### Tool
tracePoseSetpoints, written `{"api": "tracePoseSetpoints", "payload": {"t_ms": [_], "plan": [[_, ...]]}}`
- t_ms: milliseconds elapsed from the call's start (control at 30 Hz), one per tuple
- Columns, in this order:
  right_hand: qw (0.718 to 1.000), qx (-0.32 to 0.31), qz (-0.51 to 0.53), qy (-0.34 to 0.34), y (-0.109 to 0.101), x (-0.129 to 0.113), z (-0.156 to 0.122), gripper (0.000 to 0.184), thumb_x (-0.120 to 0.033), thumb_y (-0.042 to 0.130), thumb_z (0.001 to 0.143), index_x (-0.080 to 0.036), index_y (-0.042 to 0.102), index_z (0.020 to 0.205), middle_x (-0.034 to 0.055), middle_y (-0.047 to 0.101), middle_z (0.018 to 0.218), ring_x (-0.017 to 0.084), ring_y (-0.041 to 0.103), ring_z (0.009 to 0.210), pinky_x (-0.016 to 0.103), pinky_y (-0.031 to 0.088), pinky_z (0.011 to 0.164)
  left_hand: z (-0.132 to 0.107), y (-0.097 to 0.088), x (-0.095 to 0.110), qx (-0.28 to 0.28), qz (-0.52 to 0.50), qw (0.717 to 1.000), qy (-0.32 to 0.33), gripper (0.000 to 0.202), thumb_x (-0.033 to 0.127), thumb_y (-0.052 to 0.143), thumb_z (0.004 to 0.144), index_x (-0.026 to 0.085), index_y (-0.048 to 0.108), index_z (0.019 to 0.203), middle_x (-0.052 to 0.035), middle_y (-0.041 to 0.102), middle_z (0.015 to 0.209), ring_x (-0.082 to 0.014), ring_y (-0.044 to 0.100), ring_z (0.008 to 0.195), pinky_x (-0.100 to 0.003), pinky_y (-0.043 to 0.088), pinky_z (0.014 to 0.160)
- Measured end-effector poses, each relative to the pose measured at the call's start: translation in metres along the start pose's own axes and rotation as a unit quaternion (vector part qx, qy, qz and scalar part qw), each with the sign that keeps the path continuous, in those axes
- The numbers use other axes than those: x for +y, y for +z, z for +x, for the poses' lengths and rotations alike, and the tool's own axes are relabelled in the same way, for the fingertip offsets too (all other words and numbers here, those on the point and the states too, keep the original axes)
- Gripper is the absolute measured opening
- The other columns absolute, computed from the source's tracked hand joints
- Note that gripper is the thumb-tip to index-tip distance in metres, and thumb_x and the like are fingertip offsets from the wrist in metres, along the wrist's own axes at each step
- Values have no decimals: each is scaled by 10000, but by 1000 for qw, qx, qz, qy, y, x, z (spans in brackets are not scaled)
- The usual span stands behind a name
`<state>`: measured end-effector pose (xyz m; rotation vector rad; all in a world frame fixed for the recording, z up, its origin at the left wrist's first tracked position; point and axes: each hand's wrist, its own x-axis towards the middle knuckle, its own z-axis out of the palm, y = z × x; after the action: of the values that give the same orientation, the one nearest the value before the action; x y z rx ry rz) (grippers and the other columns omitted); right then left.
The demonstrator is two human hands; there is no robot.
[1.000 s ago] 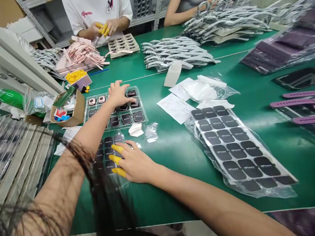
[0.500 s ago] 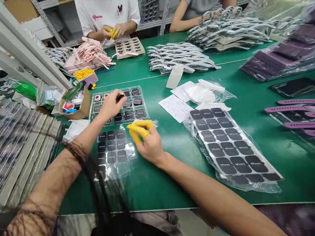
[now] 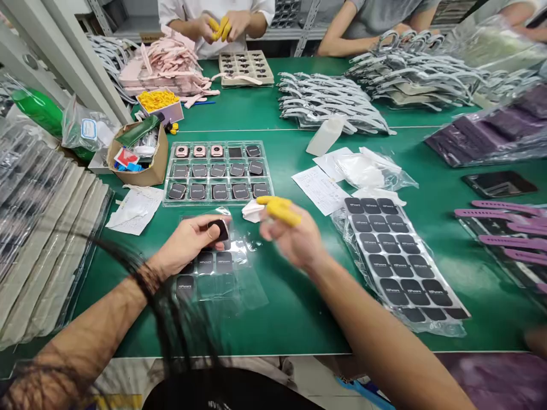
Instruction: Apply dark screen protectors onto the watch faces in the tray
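My left hand (image 3: 188, 242) is closed on a small square watch body with a dark face (image 3: 220, 229), held by its edges between thumb and fingers. It hovers over a clear sheet of dark square stickers (image 3: 205, 263), partly covering it. My right hand (image 3: 293, 230), blurred, wears yellow finger cots, its fingers stretched out leftward. Nothing shows in them. Close to those fingertips lies a crumpled white wipe (image 3: 253, 211). Behind both hands sits a clear plastic tray (image 3: 166, 188) of square watch bodies; several have dark labelled faces, and three at the back left are pink-rimmed.
A larger sticker sheet (image 3: 395, 250) lies right, near papers (image 3: 318, 188). Left are a cardboard box (image 3: 147, 165), a crumpled paper (image 3: 135, 209) and stacked trays (image 3: 51, 245). Bundled grey straps (image 3: 331, 99), purple straps (image 3: 508, 242) and a dark phone (image 3: 499, 183) lie farther off. Co-workers sit opposite.
My left hand has come back from the tray toward me and now holds a watch body over the sticker sheet. My right hand has moved right, away from the sheet. The view has shifted.
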<state>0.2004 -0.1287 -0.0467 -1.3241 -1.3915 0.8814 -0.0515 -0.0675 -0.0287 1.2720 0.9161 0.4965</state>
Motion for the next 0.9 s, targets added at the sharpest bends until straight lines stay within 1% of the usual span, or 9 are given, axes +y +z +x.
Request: {"api": "tracePoseSetpoints", "payload": {"t_ms": [33, 100, 200, 267, 333, 467, 633, 833, 900], "plan": [[997, 26, -59, 37, -11, 3, 4, 347, -550, 659, 995, -226, 775, 951, 85, 709, 985, 201, 623, 765, 387, 533, 711, 2, -2, -2, 39, 9, 999, 26, 498, 546, 882, 855, 260, 784, 1250, -42, 789, 937, -169, 769, 723, -324, 659, 760], [968, 96, -226, 50, -28, 11, 10, 313, -509, 741, 940, -202, 807, 944, 117, 702, 968, 229, 625, 800, 416, 523, 760, 6, -4, -7, 91, 26, 993, 67, 493, 450, 898, 840, 243, 736, 1257, -32, 783, 947, -170, 789, 774, -314, 663, 791], [929, 127, -344, -39, -28, 23, 16, 316, -438, 761, 941, -214, 829, 1153, 168, 745, 1145, 298, 660, 965, 473, 532, 879, 10, -4, -12, 85, 33, 992, 87, 586, 323, 965, 718, 231, 717, 1241, -47, 814, 1022, -194, 813, 906, -339, 680, 879], [931, 64, -345, -100, -15, 28, 17, 286, -423, 728, 981, -255, 831, 1188, 139, 781, 1159, 315, 660, 1007, 504, 526, 923, 10, -3, -15, 78, 47, 992, 84, 649, 284, 973, 678, 229, 724, 1275, -49, 830, 1045, -199, 817, 923, -356, 684, 905], [934, 23, -333, -126, -2, 28, 17, 216, -436, 720, 992, -284, 854, 1065, 107, 806, 1053, 308, 652, 956, 520, 518, 912, 10, -1, -17, 85, 65, 991, 84, 651, 294, 955, 696, 220, 739, 1306, -47, 840, 1021, -204, 821, 893, -368, 687, 900], [958, 11, -247, -147, 25, 16, 14, 193, -498, 779, 938, -316, 835, 908, 75, 789, 892, 281, 654, 840, 516, 539, 839, 10, 1, -21, 67, 88, 989, 102, 625, 262, 916, 711, 208, 773, 1317, -59, 854, 1017, -238, 835, 911, -388, 684, 934], [980, 29, -168, -107, 56, 0, 8, 226, -520, 747, 951, -309, 819, 913, 104, 762, 914, 308, 677, 892, 543, 566, 859, 10, 2, -23, 45, 94, 990, 98, 553, 242, 876, 722, 212, 798, 1269, -52, 864, 1052, -259, 842, 933, -381, 693, 908], [978, 27, -194, -72, 59, 6, 10, 297, -571, 730, 946, -289, 816, 910, 108, 750, 879, 300, 676, 850, 512, 569, 841, 10, 3, -22, 45, 102, 989, 95, 555, 223, 885, 711, 179, 803, 1258, -42, 859, 943, -249, 840, 867, -355, 697, 872], [965, 63, -248, -60, 50, 13, 15, 344, -561, 675, 975, -253, 815, 915, 117, 769, 913, 295, 692, 875, 482, 561, 831, 10, 4, -22, 50, 81, 991, 98, 540, 236, 903, 713, 174, 802, 1240, -52, 863, 982, -247, 839, 870, -355, 702, 867]]}}
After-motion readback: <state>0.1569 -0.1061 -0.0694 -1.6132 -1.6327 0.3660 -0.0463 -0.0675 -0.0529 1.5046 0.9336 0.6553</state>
